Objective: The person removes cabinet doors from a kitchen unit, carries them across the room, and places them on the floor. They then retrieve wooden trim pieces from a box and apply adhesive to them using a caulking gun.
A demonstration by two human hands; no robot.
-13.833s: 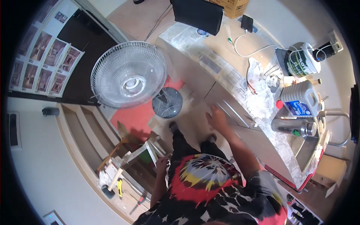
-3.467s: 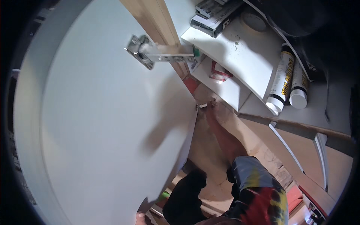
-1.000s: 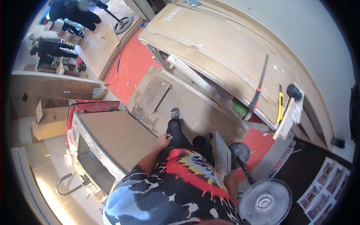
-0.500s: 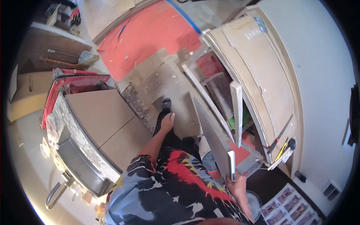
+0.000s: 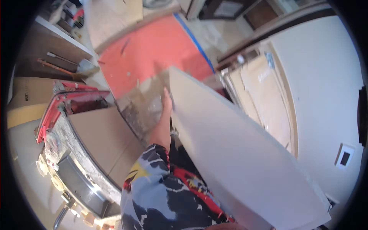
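Cabinet door (image 5: 237, 153) should move slowly; left hand (image 5: 167, 101) is at its left edge, can't tell if fingers squeeze; right hand hidden.

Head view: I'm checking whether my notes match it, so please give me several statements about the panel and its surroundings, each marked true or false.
1. The left hand is at the pale panel's edge. True.
2. The floor sheet beyond the panel is green. False: the floor sheet is red.
3. The sink is left of the panel. True.
4. A cardboard box rests on the panel. False: the cardboard box is at the far left, apart from it.
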